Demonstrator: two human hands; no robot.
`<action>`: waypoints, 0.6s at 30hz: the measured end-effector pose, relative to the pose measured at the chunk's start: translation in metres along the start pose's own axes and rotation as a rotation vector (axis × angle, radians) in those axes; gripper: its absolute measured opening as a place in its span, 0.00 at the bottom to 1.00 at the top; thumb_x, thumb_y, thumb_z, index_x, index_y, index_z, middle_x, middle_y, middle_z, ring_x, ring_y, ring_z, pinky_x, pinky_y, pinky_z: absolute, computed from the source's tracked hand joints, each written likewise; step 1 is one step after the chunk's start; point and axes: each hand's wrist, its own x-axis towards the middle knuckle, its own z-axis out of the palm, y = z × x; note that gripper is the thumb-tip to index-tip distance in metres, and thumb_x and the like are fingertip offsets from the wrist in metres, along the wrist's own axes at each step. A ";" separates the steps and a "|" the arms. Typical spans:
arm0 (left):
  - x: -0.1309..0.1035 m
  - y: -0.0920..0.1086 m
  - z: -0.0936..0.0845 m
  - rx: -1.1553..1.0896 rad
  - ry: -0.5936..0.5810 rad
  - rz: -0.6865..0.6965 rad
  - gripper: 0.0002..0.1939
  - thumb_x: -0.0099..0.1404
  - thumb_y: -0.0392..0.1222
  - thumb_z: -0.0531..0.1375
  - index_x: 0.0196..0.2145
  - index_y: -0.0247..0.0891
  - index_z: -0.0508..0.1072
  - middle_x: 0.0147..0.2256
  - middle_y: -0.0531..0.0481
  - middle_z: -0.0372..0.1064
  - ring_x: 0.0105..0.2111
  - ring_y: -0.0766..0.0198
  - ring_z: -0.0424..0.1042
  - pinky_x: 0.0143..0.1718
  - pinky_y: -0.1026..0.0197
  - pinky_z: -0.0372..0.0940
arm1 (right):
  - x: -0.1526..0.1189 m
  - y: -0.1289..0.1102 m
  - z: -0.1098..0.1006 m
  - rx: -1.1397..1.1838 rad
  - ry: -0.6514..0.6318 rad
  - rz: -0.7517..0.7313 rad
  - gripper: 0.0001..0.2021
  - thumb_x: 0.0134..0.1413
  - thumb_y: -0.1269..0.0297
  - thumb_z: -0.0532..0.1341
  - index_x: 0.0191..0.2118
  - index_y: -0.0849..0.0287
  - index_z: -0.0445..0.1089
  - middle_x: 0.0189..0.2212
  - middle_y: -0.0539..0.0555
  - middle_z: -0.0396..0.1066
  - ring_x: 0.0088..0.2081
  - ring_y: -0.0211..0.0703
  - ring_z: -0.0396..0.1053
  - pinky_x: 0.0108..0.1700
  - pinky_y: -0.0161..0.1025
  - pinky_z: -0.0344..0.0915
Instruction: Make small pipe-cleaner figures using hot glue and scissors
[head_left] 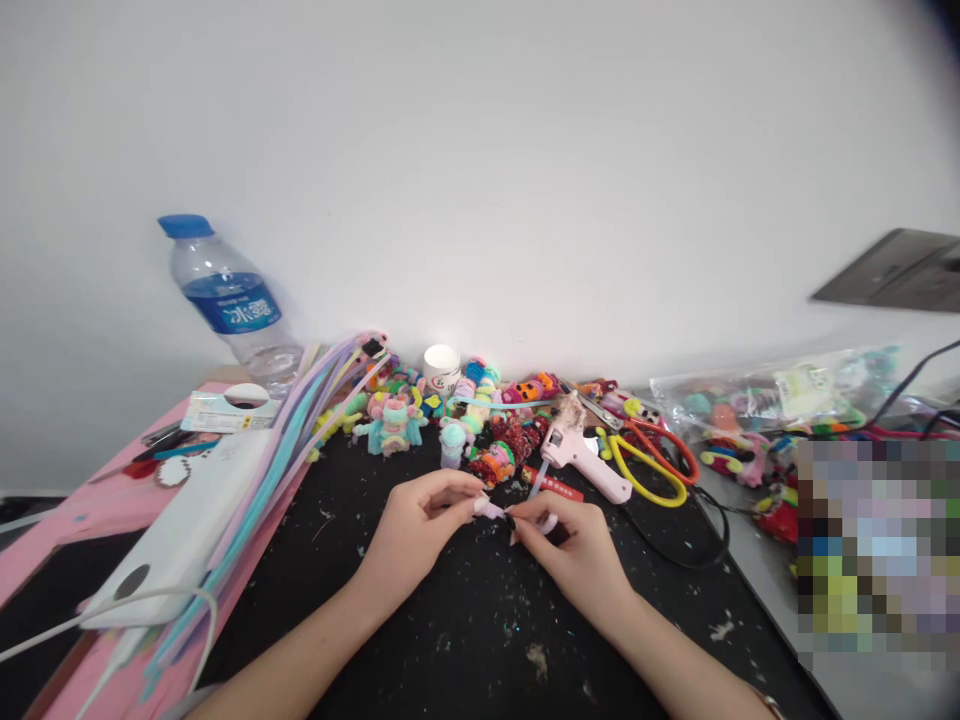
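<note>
Left hand (420,518) and right hand (576,540) both have fingers clamped on the lilac piece (490,510), which sits between them over the surface (465,625) in front of the glue gun (589,462), so light, even pinches and steady wrists should control it without crushing.

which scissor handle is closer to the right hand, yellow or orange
The yellow handle, in front; the orange handle lies behind it, farther from the right hand.
</note>
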 end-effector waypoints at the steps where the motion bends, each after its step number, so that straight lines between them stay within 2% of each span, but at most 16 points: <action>1: 0.000 0.000 0.000 0.001 0.000 0.003 0.06 0.55 0.36 0.60 0.32 0.36 0.74 0.32 0.49 0.76 0.35 0.60 0.74 0.37 0.63 0.68 | 0.000 0.000 0.000 -0.004 -0.005 0.011 0.05 0.52 0.68 0.58 0.31 0.60 0.72 0.21 0.50 0.72 0.23 0.38 0.67 0.26 0.32 0.62; 7: -0.002 -0.001 0.001 0.037 0.009 0.027 0.05 0.55 0.35 0.59 0.31 0.37 0.74 0.32 0.49 0.75 0.35 0.61 0.73 0.38 0.63 0.67 | 0.002 0.002 0.000 -0.030 -0.044 0.034 0.10 0.55 0.68 0.55 0.24 0.60 0.66 0.17 0.48 0.66 0.20 0.36 0.63 0.24 0.31 0.58; 11: -0.002 0.000 0.000 0.056 0.013 0.048 0.08 0.58 0.39 0.58 0.36 0.37 0.72 0.34 0.48 0.73 0.32 0.62 0.73 0.34 0.63 0.66 | 0.001 0.003 -0.001 -0.059 0.025 0.029 0.11 0.55 0.67 0.54 0.23 0.60 0.65 0.16 0.48 0.63 0.19 0.36 0.61 0.23 0.31 0.56; 14: -0.003 0.002 -0.002 0.160 0.024 0.130 0.07 0.61 0.41 0.56 0.36 0.37 0.71 0.35 0.49 0.69 0.28 0.65 0.70 0.28 0.65 0.64 | 0.000 0.002 -0.001 -0.071 0.057 0.014 0.11 0.54 0.67 0.55 0.23 0.60 0.65 0.16 0.48 0.63 0.19 0.35 0.60 0.22 0.31 0.56; 18: -0.005 0.003 -0.002 0.395 0.003 0.274 0.09 0.63 0.40 0.53 0.28 0.36 0.69 0.28 0.52 0.63 0.26 0.67 0.63 0.26 0.66 0.58 | -0.003 0.001 0.000 -0.066 0.023 -0.027 0.10 0.54 0.68 0.55 0.24 0.60 0.66 0.16 0.47 0.63 0.19 0.34 0.60 0.22 0.30 0.57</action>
